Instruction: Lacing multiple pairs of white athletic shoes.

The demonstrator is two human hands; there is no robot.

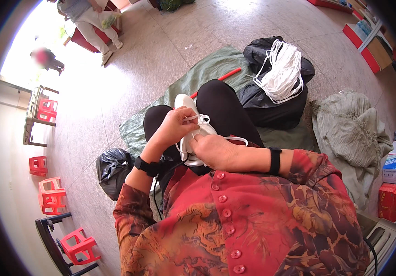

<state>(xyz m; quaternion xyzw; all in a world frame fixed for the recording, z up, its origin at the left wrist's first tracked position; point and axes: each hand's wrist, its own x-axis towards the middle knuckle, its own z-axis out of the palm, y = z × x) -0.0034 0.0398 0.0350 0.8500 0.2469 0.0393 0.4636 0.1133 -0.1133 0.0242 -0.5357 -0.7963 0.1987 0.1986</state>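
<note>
White cord loops (201,120) are pinched in the left hand (172,129) over the lap while the right hand (212,151) apparently grips the white shoe-like piece (189,138); steady tension matters.

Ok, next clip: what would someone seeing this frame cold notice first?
Probably the two hands at centre: the left hand and right hand work a white cord around a white oval object held over the person's lap. Next, the big bundle of white cord loops lying on a black bag upper right, on a green sheet. Red plastic stools line the left edge.
</note>
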